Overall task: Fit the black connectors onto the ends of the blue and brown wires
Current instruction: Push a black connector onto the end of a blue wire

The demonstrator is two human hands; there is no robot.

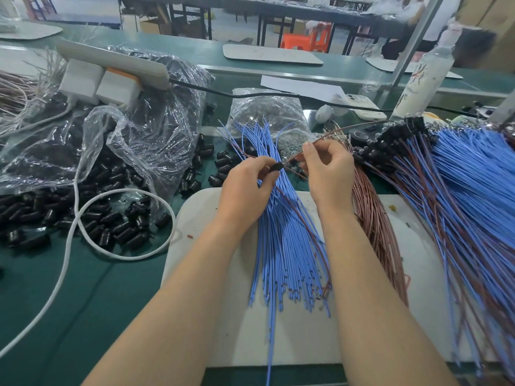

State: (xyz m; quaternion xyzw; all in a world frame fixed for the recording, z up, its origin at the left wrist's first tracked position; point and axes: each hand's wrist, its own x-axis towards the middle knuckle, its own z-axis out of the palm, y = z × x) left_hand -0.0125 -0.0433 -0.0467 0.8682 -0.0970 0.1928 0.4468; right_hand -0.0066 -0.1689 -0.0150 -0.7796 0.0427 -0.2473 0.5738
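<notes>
1. Writing: the bottle [426, 76] at the back right carries red and black marks, too blurred to read.
2. The left hand [245, 188] has its fingers curled and pinches a black connector [274, 167] between thumb and fingertips, above the blue wires [281, 246].
3. The right hand [328, 168] is also curled. Its thumb and forefinger pinch a brown wire [348, 128], whose end meets the connector's right side; whether it is seated inside cannot be told.
4. The blue wires fan across the white mat [292, 344], with a brown bundle [373, 218] just beside them on the right.
5. Loose connectors [111, 218] lie on the green table [83, 302] at left, by a clear bag [133, 135].
</notes>
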